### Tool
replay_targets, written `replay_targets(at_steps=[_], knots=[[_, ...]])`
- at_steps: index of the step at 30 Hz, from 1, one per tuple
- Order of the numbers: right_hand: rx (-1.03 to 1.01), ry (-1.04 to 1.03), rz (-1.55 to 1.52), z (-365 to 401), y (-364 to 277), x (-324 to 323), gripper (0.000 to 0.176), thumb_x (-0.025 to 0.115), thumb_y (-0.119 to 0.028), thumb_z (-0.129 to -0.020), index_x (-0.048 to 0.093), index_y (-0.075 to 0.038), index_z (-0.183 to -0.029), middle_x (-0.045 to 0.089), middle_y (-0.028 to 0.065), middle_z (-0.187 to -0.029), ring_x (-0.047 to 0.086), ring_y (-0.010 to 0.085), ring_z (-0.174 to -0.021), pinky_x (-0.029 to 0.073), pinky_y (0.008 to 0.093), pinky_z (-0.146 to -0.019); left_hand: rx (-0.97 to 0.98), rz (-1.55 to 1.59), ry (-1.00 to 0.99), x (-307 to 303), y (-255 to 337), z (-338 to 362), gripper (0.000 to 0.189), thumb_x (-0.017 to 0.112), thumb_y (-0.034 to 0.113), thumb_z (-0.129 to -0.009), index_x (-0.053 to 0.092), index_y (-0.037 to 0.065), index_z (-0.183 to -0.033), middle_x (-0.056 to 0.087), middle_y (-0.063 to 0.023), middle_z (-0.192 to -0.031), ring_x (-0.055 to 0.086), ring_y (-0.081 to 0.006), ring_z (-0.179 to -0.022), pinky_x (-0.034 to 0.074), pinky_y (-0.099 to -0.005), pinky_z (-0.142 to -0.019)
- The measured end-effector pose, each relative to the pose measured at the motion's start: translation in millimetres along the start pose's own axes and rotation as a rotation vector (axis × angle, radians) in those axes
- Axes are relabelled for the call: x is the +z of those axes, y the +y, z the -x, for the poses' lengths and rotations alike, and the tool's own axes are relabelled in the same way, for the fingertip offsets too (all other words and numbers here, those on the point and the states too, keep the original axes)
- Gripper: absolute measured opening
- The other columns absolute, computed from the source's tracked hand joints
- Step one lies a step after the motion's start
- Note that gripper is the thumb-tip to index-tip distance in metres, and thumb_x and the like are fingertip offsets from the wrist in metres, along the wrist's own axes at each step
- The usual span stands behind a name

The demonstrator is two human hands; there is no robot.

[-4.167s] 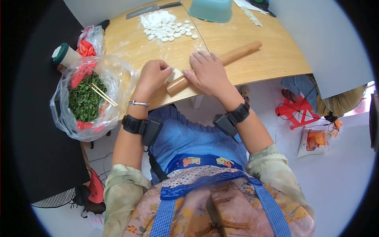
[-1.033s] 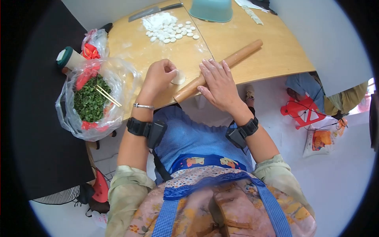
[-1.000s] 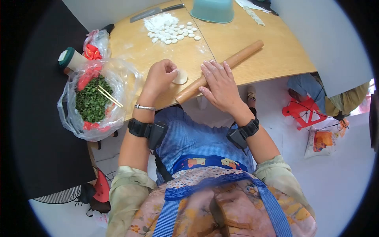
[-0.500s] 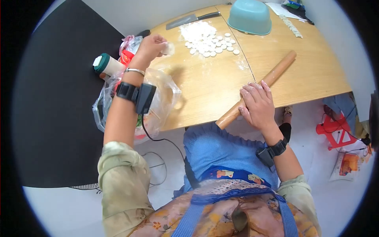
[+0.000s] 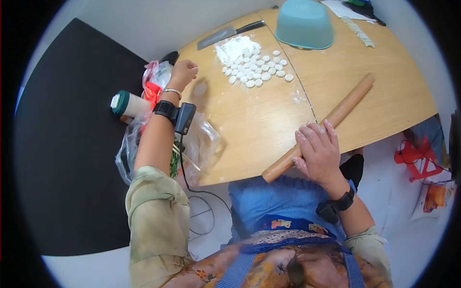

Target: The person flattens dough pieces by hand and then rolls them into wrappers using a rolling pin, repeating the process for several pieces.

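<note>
My left hand point(image 5: 184, 73) is above the left side of the table, its fingers curled in and nothing visible in them. Just below and right of it is a thin, pale dough wrapper point(image 5: 200, 88); whether it touches the table cannot be told. My right hand point(image 5: 318, 149), dusted with flour, rests closed over a long wooden rolling pin point(image 5: 351, 102). The pin slants across the table's front edge, its near end by my apron. Several small flattened dough pieces point(image 5: 266, 76) lie beside a heap of white flour point(image 5: 235, 49).
A cleaver point(image 5: 217, 37) lies behind the flour. Near it stands an upturned light-blue basin point(image 5: 303, 25); a dough strip point(image 5: 357, 31) is farther right. Plastic bags point(image 5: 204, 149), chopsticks point(image 5: 187, 157) and a green-lidded container point(image 5: 130, 104) crowd the left edge. A red stool point(image 5: 418, 159) stands below right.
My left hand has let go of the dough wrapper, which is now below the fingers. The right hand stays on the rolling pin. The whole view has shifted slightly.
</note>
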State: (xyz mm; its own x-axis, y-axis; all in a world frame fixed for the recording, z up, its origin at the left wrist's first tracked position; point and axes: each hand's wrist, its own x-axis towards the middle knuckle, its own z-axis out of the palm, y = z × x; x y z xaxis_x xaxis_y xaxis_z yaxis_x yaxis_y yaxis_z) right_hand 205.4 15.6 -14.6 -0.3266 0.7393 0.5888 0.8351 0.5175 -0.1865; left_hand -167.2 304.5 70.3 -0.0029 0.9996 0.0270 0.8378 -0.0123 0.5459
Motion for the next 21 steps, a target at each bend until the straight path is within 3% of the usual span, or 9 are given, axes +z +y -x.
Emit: replay_targets(at_steps=[1, 3, 7, 10, 13, 17, 18, 19, 21], knots=[[0.009, 0.007, 0.008, 1, 0, 0, 0.053, 0.060, -0.046, -0.086, 0.068, -0.002, -0.116, 0.066, 0.0134, -0.121, 0.058, 0.0311, -0.122, 0.032, 0.0551, -0.115, 0.013, -0.001, -0.004, 8, 10, -8, 0.015, 0.069, 0.010, -0.084, 0.074, 0.001, -0.095, 0.073, -0.0117, -0.080, 0.072, -0.0187, -0.080, 0.056, -0.0323, -0.066], [0.009, -0.010, 0.004, 1, 0, -1, 0.054, 0.061, -0.046, -0.084, 0.068, -0.003, -0.116, 0.066, 0.0133, -0.120, 0.059, 0.0304, -0.121, 0.032, 0.0551, -0.115, 0.260, -0.233, 0.005, 25, 28, -24, 0.021, 0.071, 0.014, -0.081, 0.075, 0.003, -0.099, 0.075, -0.0163, -0.086, 0.073, -0.0276, -0.082, 0.057, -0.0367, -0.074], [0.022, -0.013, 0.001, 0, 1, -2, 0.055, 0.062, -0.047, -0.083, 0.068, -0.003, -0.116, 0.066, 0.0129, -0.120, 0.059, 0.0293, -0.121, 0.033, 0.0542, -0.115, 0.391, -0.327, 0.086, 60, 44, -44, 0.024, 0.074, 0.016, -0.083, 0.074, 0.001, -0.102, 0.074, -0.0157, -0.091, 0.072, -0.0262, -0.075, 0.056, -0.0353, -0.073], [0.029, -0.034, -0.005, -2, 1, -4, 0.054, 0.062, -0.048, -0.084, 0.068, -0.004, -0.116, 0.066, 0.0121, -0.119, 0.060, 0.0282, -0.120, 0.035, 0.0532, -0.114, 0.316, -0.363, 0.085, 75, 49, -51, 0.018, 0.072, 0.018, -0.080, 0.077, 0.005, -0.091, 0.074, -0.0181, -0.090, 0.072, -0.0325, -0.089, 0.056, -0.0386, -0.084], [0.048, -0.031, -0.004, -3, 0, -2, 0.053, 0.062, -0.048, -0.084, 0.068, -0.005, -0.114, 0.066, 0.0111, -0.118, 0.060, 0.0277, -0.119, 0.036, 0.0528, -0.113, 0.295, -0.366, 0.081, 81, 48, -59, 0.017, 0.071, 0.018, -0.080, 0.077, 0.005, -0.089, 0.074, -0.0174, -0.088, 0.072, -0.0331, -0.088, 0.056, -0.0389, -0.084], [0.048, 0.011, -0.006, -2, 0, -1, 0.052, 0.064, -0.048, -0.082, 0.068, -0.006, -0.112, 0.065, 0.0106, -0.116, 0.060, 0.0274, -0.118, 0.035, 0.0524, -0.113, 0.309, -0.281, 0.043, 74, 46, -59, 0.018, 0.070, 0.018, -0.080, 0.078, 0.005, -0.090, 0.074, -0.0172, -0.082, 0.072, -0.0317, -0.079, 0.056, -0.0396, -0.076], [0.043, 0.025, -0.006, -2, 0, -1, 0.051, 0.065, -0.048, -0.081, 0.068, -0.007, -0.111, 0.065, 0.0106, -0.116, 0.060, 0.0274, -0.118, 0.035, 0.0522, -0.113, 0.319, -0.264, 0.056, 70, 47, -56, 0.018, 0.072, 0.017, -0.081, 0.078, 0.003, -0.091, 0.074, -0.0146, -0.076, 0.072, -0.0239, -0.074, 0.056, -0.0359, -0.071], [0.051, 0.020, -0.004, -2, 0, -1, 0.051, 0.065, -0.048, -0.081, 0.068, -0.007, -0.111, 0.065, 0.0106, -0.116, 0.060, 0.0274, -0.118, 0.035, 0.0522, -0.113, 0.322, -0.261, 0.047, 65, 49, -53, 0.018, 0.072, 0.017, -0.081, 0.078, 0.003, -0.091, 0.074, -0.0146, -0.076, 0.072, -0.0239, -0.074, 0.056, -0.0359, -0.071], [0.044, 0.051, -0.017, -1, 0, 2, 0.049, 0.065, -0.047, -0.081, 0.068, -0.007, -0.110, 0.064, 0.0106, -0.115, 0.060, 0.0273, -0.118, 0.034, 0.0519, -0.114, 0.218, -0.062, -0.083, 56, 62, -41, 0.019, 0.072, 0.016, -0.085, 0.076, 0.000, -0.091, 0.072, -0.0083, -0.074, 0.068, -0.0156, -0.071, 0.054, -0.0298, -0.067]])
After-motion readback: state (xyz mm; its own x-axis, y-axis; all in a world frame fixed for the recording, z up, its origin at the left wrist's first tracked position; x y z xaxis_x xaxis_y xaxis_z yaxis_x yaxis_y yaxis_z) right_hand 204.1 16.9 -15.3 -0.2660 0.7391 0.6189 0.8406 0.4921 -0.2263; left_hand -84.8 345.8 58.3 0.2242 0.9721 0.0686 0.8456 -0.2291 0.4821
